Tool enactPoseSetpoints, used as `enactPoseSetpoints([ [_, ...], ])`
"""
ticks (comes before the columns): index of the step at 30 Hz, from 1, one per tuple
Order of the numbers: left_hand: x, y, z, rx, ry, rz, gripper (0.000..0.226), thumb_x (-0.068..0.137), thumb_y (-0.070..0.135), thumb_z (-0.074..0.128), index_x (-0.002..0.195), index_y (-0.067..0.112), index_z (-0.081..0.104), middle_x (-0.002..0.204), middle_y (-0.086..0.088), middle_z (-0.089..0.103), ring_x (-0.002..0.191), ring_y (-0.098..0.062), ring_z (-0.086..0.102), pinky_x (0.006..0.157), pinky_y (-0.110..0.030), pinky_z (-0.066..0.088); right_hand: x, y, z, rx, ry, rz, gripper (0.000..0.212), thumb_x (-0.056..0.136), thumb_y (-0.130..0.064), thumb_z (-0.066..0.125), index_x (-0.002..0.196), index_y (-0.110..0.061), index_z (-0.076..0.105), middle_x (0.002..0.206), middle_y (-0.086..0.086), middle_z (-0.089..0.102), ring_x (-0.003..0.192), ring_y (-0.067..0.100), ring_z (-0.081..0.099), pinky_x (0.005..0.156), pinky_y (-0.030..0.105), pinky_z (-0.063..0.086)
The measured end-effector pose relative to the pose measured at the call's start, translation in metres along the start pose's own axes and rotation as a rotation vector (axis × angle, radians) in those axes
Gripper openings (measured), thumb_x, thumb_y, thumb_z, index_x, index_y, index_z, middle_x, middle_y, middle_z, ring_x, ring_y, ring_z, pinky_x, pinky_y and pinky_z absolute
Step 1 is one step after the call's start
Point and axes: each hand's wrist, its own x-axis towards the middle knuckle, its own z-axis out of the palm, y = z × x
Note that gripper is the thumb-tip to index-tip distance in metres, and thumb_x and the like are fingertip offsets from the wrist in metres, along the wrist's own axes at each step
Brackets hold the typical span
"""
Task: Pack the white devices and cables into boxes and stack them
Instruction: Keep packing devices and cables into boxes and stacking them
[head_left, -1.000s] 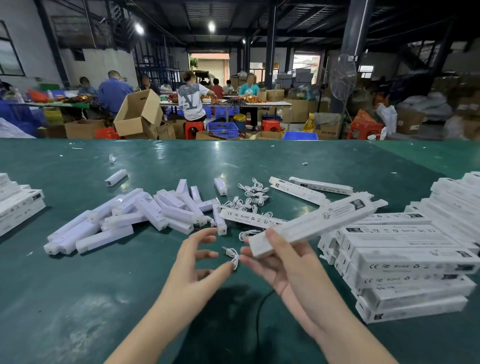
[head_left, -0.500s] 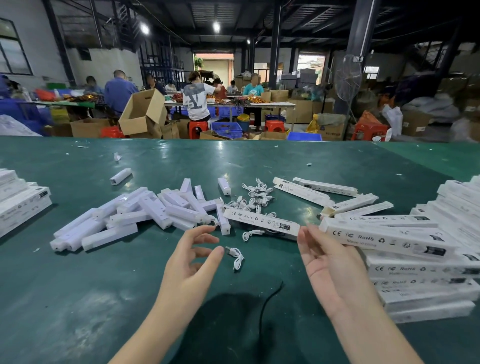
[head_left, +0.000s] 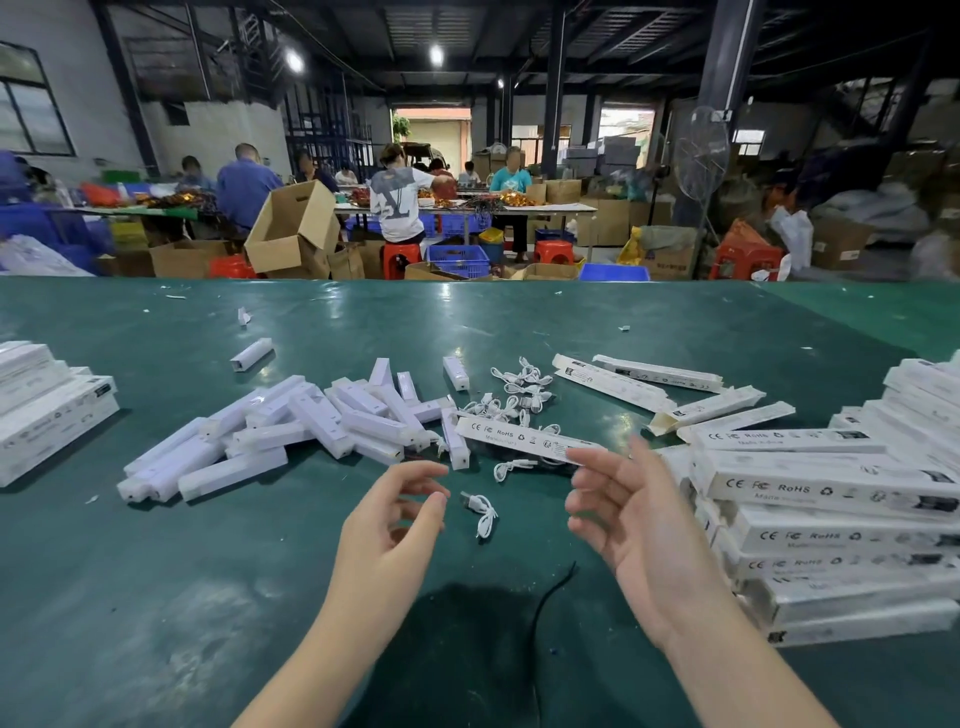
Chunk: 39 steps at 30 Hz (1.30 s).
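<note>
A person's left hand (head_left: 389, 514) and right hand (head_left: 623, 514) are hovering empty, fingers loosely spread. Packed boxes (head_left: 831, 488) are sitting stacked at the worktop's (head_left: 156, 597) right edge; many white devices (head_left: 291, 431) and cables (head_left: 514, 395) are lying unpacked mid-worktop.

A loose heap of long white plastic stick-shaped devices (head_left: 291, 431) sprawls across the left-centre of the green tabletop, criss-crossed at all angles, with one short piece (head_left: 251, 354) lying apart behind it. To the right of the heap, a tangle of short white coiled cables (head_left: 511, 391) — plus one single cable (head_left: 482, 513) lying alone nearer the front edge. A long flat white printed cardboard box (head_left: 524, 440) lies on its side beside the tangle, lettering up. Further back, several more such boxes (head_left: 657, 373) lie scattered, some with end flaps open. At the right edge, filled boxes (head_left: 831, 499) are stacked in layers — a smaller stack (head_left: 49, 410) sits at far left.
</note>
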Motion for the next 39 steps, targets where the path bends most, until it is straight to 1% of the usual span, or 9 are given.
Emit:
enactPoseSetpoints([
  [3, 0.0, -0.005, 0.0, 0.115, 0.009, 0.065, 0.035, 0.09, 0.003, 0.06, 0.087, 0.037, 0.067, 0.08, 0.008, 0.067, 0.066, -0.009, 0.059, 0.061, -0.017, 0.048, 0.007, 0.016, 0.002, -0.531, -0.007, -0.172, 0.032, 0.097, -0.016, 0.054, 0.079, -0.025, 0.078, 0.084, -0.008, 0.07, 0.078, 0.006, 0.063, 0.07, 0.023, 0.054],
  [6, -0.002, -0.003, 0.002, 0.297, -0.018, 0.245, 0.032, 0.087, 0.002, 0.059, 0.084, 0.033, 0.066, 0.079, 0.014, 0.064, 0.065, -0.007, 0.057, 0.058, -0.012, 0.043, 0.022, 0.029, 0.002, -1.084, -0.132, -0.264, 0.02, 0.094, -0.019, 0.057, 0.105, -0.033, 0.066, 0.118, -0.01, 0.057, 0.113, 0.003, 0.051, 0.096, 0.021, 0.042],
  [12, -0.004, -0.005, 0.003, 0.46, -0.113, 0.44, 0.017, 0.084, 0.009, 0.057, 0.085, 0.024, 0.064, 0.081, 0.017, 0.055, 0.061, -0.007, 0.05, 0.058, -0.017, 0.042, 0.07, 0.039, 0.0, -1.678, -0.087, -0.204, 0.059, 0.098, -0.033, 0.044, 0.152, -0.023, 0.022, 0.162, 0.005, 0.011, 0.148, 0.024, 0.01, 0.118, 0.039, 0.017],
  [16, -0.002, -0.004, 0.001, 0.457, -0.078, 0.447, 0.017, 0.083, 0.009, 0.058, 0.084, 0.024, 0.065, 0.078, 0.019, 0.053, 0.056, -0.007, 0.047, 0.057, -0.019, 0.041, 0.095, 0.039, -0.016, -1.844, 0.013, -0.147, 0.061, 0.102, -0.038, 0.035, 0.156, -0.022, 0.009, 0.164, 0.008, 0.007, 0.15, 0.027, 0.006, 0.121, 0.043, 0.005],
  [19, -0.002, -0.003, 0.0, 0.462, -0.057, 0.453, 0.016, 0.082, 0.009, 0.058, 0.083, 0.023, 0.065, 0.078, 0.017, 0.054, 0.054, -0.008, 0.046, 0.057, -0.025, 0.044, 0.098, 0.04, -0.022, -1.99, 0.092, -0.167, 0.042, 0.102, -0.033, 0.038, 0.141, -0.018, 0.034, 0.142, 0.007, 0.044, 0.133, 0.027, 0.038, 0.116, 0.04, 0.022],
  [22, -0.001, -0.004, 0.002, 0.46, -0.052, 0.426, 0.016, 0.083, 0.01, 0.057, 0.082, 0.024, 0.064, 0.08, 0.017, 0.056, 0.055, -0.01, 0.047, 0.057, -0.022, 0.043, 0.086, 0.042, -0.016, -2.066, 0.153, -0.249, 0.027, 0.104, -0.03, 0.033, 0.123, -0.019, 0.048, 0.124, 0.003, 0.052, 0.116, 0.024, 0.048, 0.101, 0.034, 0.034],
  [25, 0.0, -0.007, 0.003, 0.39, -0.1, 0.287, 0.02, 0.087, 0.011, 0.058, 0.082, 0.03, 0.063, 0.084, 0.017, 0.061, 0.058, -0.011, 0.05, 0.059, -0.016, 0.04, 0.067, 0.037, -0.01, -1.733, 0.145, -0.254, 0.027, 0.104, -0.028, 0.032, 0.112, -0.014, 0.054, 0.108, 0.005, 0.056, 0.105, 0.027, 0.054, 0.086, 0.036, 0.041],
  [31, 0.005, -0.004, 0.01, -0.086, -0.227, -0.308, 0.013, 0.092, 0.03, 0.06, 0.103, 0.029, 0.067, 0.103, 0.008, 0.071, 0.088, -0.01, 0.067, 0.071, -0.025, 0.055, 0.01, 0.021, 0.006, -0.363, -0.167, 0.198, 0.024, 0.1, -0.019, 0.05, 0.097, -0.006, 0.07, 0.07, 0.009, 0.067, 0.059, 0.02, 0.063, 0.058, 0.028, 0.055],
  [39, 0.009, 0.001, 0.006, -0.555, -0.232, -0.488, 0.062, 0.065, 0.045, 0.07, 0.116, 0.011, 0.06, 0.11, -0.011, 0.072, 0.095, -0.021, 0.069, 0.074, -0.028, 0.056, -0.012, 0.025, 0.013, -0.006, -0.339, 0.456, 0.025, 0.089, -0.028, 0.059, 0.087, -0.011, 0.077, 0.074, 0.012, 0.06, 0.043, 0.015, 0.043, 0.044, 0.024, 0.041],
])
